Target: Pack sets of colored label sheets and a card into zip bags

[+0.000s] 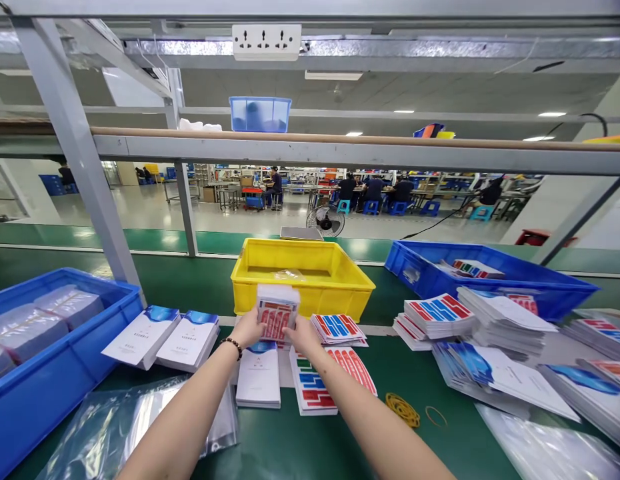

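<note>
Between both hands stands a packet of printed sheets (279, 310), red pattern facing me, its upper edge blurred. My left hand (249, 328), a beaded bracelet at its wrist, is closed on the packet's left side. Closed on the lower right side is my right hand (304, 335). Just below them lies a stack of white-and-blue booklets (258, 380). Beside my right forearm are red, blue and green sticker sheets (310, 383), with a smaller pile of sticker sheets (337, 328) behind. A yellow bin (310, 293) sits directly beyond the packet.
At left are a blue bin (85, 353) with banded clear bundles, two booklet stacks (187, 340) and clear plastic bags (105, 420). To the right, rubber bands (403, 409), piled sheets (440, 317) and another blue bin (490, 267). A shelf beam (310, 152) crosses above.
</note>
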A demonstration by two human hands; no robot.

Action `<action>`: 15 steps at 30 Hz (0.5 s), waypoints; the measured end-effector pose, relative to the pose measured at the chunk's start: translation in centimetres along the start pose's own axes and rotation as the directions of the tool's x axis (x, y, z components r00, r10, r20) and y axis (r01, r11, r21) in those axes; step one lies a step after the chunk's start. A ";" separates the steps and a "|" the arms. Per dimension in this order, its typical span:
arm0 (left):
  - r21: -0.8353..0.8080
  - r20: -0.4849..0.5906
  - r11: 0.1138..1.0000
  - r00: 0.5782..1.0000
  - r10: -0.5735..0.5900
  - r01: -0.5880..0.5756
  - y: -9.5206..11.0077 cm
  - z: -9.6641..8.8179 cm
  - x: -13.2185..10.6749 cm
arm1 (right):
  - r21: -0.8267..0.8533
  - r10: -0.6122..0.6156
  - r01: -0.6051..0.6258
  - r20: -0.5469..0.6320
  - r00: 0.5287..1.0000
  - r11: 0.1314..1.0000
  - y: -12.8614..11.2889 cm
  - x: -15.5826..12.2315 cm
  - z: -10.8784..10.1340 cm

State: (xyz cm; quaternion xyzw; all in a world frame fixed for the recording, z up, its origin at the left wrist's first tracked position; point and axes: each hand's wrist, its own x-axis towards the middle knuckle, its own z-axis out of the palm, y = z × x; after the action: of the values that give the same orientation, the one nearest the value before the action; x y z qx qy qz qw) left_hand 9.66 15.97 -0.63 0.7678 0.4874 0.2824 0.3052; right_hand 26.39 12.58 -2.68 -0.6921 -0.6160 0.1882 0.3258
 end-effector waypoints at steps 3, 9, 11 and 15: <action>-0.010 -0.018 0.999 0.999 -0.036 0.036 -0.9 0.7 1.5 | -0.005 0.043 -0.043 0.003 0.999 0.999 0.5 1.6 1.0; -0.087 -0.089 0.990 0.988 -0.123 0.115 -1.9 1.2 2.7 | 0.062 0.096 -0.093 -0.043 0.994 0.994 0.5 3.4 1.8; -0.149 -0.099 0.978 0.982 -0.161 0.146 -2.4 1.3 2.4 | 0.114 0.102 -0.095 -0.051 0.993 0.989 0.7 3.1 1.9; -0.337 -0.176 0.923 0.950 -0.256 0.187 -2.8 1.6 1.8 | 0.260 0.136 -0.103 -0.113 0.984 0.960 1.1 2.4 2.2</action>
State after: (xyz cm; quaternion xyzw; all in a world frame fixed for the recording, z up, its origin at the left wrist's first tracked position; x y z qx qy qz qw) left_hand 9.84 18.32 -3.51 0.6131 0.5501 0.4022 0.3995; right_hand 26.11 15.38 -4.66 -0.6916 -0.5216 0.2391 0.4387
